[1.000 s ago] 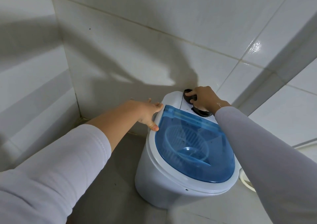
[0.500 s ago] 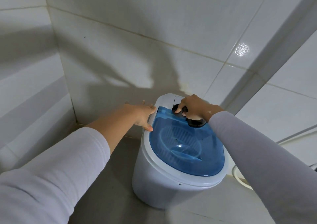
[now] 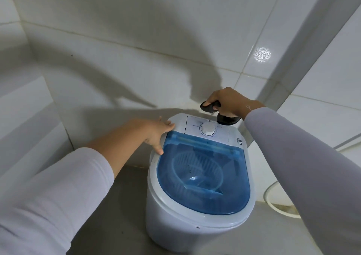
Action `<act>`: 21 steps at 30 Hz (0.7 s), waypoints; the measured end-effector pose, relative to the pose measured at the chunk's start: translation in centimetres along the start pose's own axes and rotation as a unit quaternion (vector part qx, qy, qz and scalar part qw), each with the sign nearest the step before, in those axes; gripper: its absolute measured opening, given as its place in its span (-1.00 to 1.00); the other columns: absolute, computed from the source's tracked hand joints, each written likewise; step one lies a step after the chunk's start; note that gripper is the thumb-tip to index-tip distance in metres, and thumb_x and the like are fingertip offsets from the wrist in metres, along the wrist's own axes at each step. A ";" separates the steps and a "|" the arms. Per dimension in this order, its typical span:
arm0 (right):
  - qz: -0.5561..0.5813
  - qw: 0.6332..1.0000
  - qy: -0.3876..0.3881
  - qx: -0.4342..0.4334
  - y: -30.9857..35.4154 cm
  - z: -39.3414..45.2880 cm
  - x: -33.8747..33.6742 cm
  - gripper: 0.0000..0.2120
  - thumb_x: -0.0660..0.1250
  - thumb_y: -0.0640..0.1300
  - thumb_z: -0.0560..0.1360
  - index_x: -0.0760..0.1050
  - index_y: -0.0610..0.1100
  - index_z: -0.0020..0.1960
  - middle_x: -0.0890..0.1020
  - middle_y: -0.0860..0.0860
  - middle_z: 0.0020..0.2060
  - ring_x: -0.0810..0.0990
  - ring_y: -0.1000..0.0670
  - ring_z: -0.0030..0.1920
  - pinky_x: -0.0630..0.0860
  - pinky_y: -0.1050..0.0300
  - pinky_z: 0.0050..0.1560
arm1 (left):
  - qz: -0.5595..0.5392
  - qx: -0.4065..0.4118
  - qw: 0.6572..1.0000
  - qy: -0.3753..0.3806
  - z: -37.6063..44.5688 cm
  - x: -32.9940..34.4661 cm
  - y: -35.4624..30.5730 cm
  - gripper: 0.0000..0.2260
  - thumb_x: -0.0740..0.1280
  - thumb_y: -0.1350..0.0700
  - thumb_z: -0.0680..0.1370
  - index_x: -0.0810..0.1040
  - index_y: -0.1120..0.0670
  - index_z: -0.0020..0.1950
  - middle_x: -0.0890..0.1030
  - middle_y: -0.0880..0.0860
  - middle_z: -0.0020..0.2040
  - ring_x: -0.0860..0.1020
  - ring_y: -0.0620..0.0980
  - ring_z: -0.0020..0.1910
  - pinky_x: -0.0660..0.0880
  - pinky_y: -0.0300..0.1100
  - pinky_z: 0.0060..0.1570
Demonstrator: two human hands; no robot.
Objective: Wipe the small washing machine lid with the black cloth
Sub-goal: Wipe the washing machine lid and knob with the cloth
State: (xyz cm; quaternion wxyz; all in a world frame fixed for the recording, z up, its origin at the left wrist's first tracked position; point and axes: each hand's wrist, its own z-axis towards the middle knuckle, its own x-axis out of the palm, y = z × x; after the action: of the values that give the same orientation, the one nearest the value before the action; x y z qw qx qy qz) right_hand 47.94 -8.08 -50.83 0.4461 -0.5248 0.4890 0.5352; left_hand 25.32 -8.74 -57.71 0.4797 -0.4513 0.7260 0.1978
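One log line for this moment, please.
right hand: grips black cloth, raised over control panel | left hand: steadies washer rim | blue lid: shut

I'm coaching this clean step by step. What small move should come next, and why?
Probably lower the right hand with the black cloth forward onto the blue lid: the cloth sits behind the dial, off the lid, while the left hand steadies the rim.

Glossy white wall tiles [image 3: 136, 30] with thin grout lines meet in a corner at far left. A bright light spot [image 3: 262, 54] glints on the right. Long soft shadows [image 3: 109, 86] cross the wall. The floor [image 3: 125, 206] is grey.
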 end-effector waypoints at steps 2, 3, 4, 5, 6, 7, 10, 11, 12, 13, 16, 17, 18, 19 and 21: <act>0.009 1.000 0.023 -0.011 0.0 0.4 0.8 -0.53 0.13 -0.40 0.46 0.55 0.02 0.18 0.58 -0.04 0.13 0.47 -0.03 -0.04 0.40 0.18 0.01 | 0.007 0.001 1.000 0.009 0.4 0.2 0.1 -0.09 0.42 0.04 0.47 -0.19 -0.01 0.57 -0.15 -0.08 0.59 -0.22 0.00 0.56 -0.11 0.05 0.49; 0.016 0.999 0.033 -0.017 -0.1 0.5 1.3 -0.52 0.14 -0.40 0.46 0.56 0.03 0.17 0.59 -0.02 0.12 0.50 -0.04 -0.02 0.44 0.17 0.05 | 0.007 0.000 1.000 0.011 0.6 0.2 0.3 -0.09 0.42 0.03 0.47 -0.19 -0.02 0.57 -0.15 -0.10 0.58 -0.23 -0.02 0.56 -0.11 0.08 0.49; 0.021 0.999 0.043 -0.025 -0.1 0.7 1.8 -0.52 0.14 -0.41 0.45 0.56 0.05 0.17 0.60 0.00 0.12 0.53 -0.06 0.03 0.46 0.15 0.11 | 0.005 -0.001 1.000 0.012 0.7 0.2 0.4 -0.09 0.43 0.03 0.47 -0.19 -0.04 0.57 -0.15 -0.11 0.58 -0.23 -0.03 0.55 -0.12 0.09 0.48; 0.024 0.998 0.053 -0.032 -0.3 0.9 2.5 -0.51 0.15 -0.41 0.45 0.56 0.06 0.17 0.60 0.02 0.13 0.54 -0.07 0.08 0.47 0.11 0.17 | 0.006 -0.002 1.000 0.012 0.8 0.3 0.4 -0.08 0.43 0.03 0.47 -0.20 -0.04 0.56 -0.16 -0.12 0.58 -0.23 -0.03 0.55 -0.12 0.10 0.48; 0.025 0.997 0.064 -0.038 -0.6 1.2 3.1 -0.50 0.16 -0.41 0.45 0.55 0.07 0.17 0.59 0.03 0.15 0.53 -0.09 0.12 0.46 0.07 0.22 | 0.010 -0.003 1.000 0.013 0.8 0.3 0.4 -0.08 0.43 0.03 0.47 -0.20 -0.04 0.56 -0.16 -0.12 0.58 -0.23 -0.04 0.55 -0.12 0.12 0.48; 0.025 0.996 0.073 -0.042 -0.9 1.3 3.7 -0.50 0.16 -0.41 0.46 0.55 0.08 0.18 0.58 0.03 0.18 0.52 -0.10 0.16 0.44 0.04 0.26 | 0.016 -0.005 1.000 0.013 0.9 0.3 0.4 -0.08 0.43 0.03 0.47 -0.20 -0.05 0.56 -0.16 -0.12 0.58 -0.23 -0.03 0.55 -0.12 0.14 0.48; 0.046 0.996 0.070 -0.036 -2.2 1.4 5.0 -0.51 0.17 -0.40 0.48 0.55 0.11 0.18 0.55 0.06 0.25 0.49 -0.08 0.22 0.38 0.14 0.28 | 0.026 -0.011 1.000 0.013 1.1 0.3 0.2 -0.07 0.43 0.02 0.46 -0.21 -0.05 0.56 -0.16 -0.12 0.58 -0.22 -0.03 0.56 -0.13 0.20 0.46; 0.058 0.996 0.064 -0.031 -2.6 1.4 5.2 -0.51 0.18 -0.40 0.48 0.55 0.10 0.17 0.55 0.06 0.25 0.49 -0.07 0.22 0.38 0.16 0.27 | 0.031 -0.015 0.999 0.013 1.2 0.4 0.3 -0.06 0.43 0.01 0.46 -0.21 -0.06 0.56 -0.16 -0.13 0.58 -0.22 -0.03 0.56 -0.13 0.25 0.45; 0.068 0.996 0.058 -0.025 -3.1 1.3 5.4 -0.51 0.17 -0.41 0.48 0.55 0.10 0.17 0.56 0.06 0.24 0.50 -0.07 0.21 0.39 0.16 0.26 | 0.036 -0.018 0.999 0.014 1.2 0.4 0.4 -0.06 0.44 0.00 0.45 -0.22 -0.07 0.56 -0.16 -0.13 0.58 -0.22 -0.03 0.56 -0.13 0.30 0.43; 0.077 0.995 0.054 -0.019 -3.4 1.2 5.6 -0.52 0.17 -0.41 0.48 0.56 0.09 0.16 0.56 0.05 0.22 0.50 -0.08 0.20 0.41 0.14 0.27 | 0.039 -0.021 0.999 0.015 1.2 0.4 0.3 -0.06 0.44 0.00 0.45 -0.22 -0.07 0.56 -0.16 -0.13 0.58 -0.22 -0.03 0.56 -0.13 0.34 0.43; 0.083 0.996 0.040 -0.010 -4.2 0.9 6.1 -0.55 0.17 -0.38 0.49 0.56 0.08 0.17 0.59 0.00 0.19 0.53 -0.12 0.17 0.44 0.03 0.27 | 0.037 -0.021 0.999 0.014 0.8 0.3 -0.1 -0.07 0.43 0.03 0.46 -0.21 -0.06 0.56 -0.16 -0.11 0.58 -0.22 -0.01 0.56 -0.15 0.28 0.43; 0.084 0.996 0.034 -0.006 -4.3 0.8 6.3 -0.55 0.17 -0.38 0.49 0.55 0.08 0.17 0.59 -0.02 0.19 0.53 -0.13 0.16 0.44 0.02 0.27 | 0.039 -0.021 0.999 0.014 0.7 0.3 -0.2 -0.08 0.42 0.04 0.47 -0.21 -0.05 0.56 -0.16 -0.10 0.58 -0.21 -0.01 0.56 -0.15 0.25 0.44; 0.090 0.996 0.026 -0.002 -4.5 0.5 6.6 -0.53 0.17 -0.40 0.48 0.55 0.07 0.18 0.59 -0.02 0.19 0.54 -0.13 0.15 0.44 0.03 0.28 | 0.043 -0.021 0.999 0.013 0.6 0.2 -0.4 -0.08 0.42 0.04 0.47 -0.21 -0.04 0.56 -0.16 -0.10 0.58 -0.21 -0.01 0.56 -0.14 0.24 0.45; 0.097 0.995 0.019 0.004 -4.6 0.3 6.7 -0.51 0.17 -0.42 0.47 0.55 0.06 0.19 0.59 -0.02 0.20 0.54 -0.11 0.15 0.43 0.05 0.28 | 0.046 -0.022 0.999 0.013 0.5 0.2 -0.5 -0.09 0.41 0.04 0.48 -0.21 -0.04 0.56 -0.16 -0.09 0.58 -0.21 -0.01 0.56 -0.14 0.24 0.45; 0.098 0.995 0.001 0.014 -4.7 -0.2 7.1 -0.50 0.16 -0.44 0.46 0.54 0.03 0.21 0.56 -0.03 0.23 0.53 -0.10 0.19 0.41 0.10 0.31 | 0.052 -0.026 0.998 0.012 0.5 0.2 -0.4 -0.09 0.41 0.03 0.48 -0.21 -0.05 0.56 -0.16 -0.10 0.58 -0.21 0.00 0.56 -0.15 0.29 0.43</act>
State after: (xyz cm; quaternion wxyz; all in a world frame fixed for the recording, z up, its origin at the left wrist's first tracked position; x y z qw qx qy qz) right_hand 52.22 -7.98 -58.14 0.3981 -0.4689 0.5458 0.5690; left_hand 25.90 -8.71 -58.07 0.4482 -0.4275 0.7489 0.2356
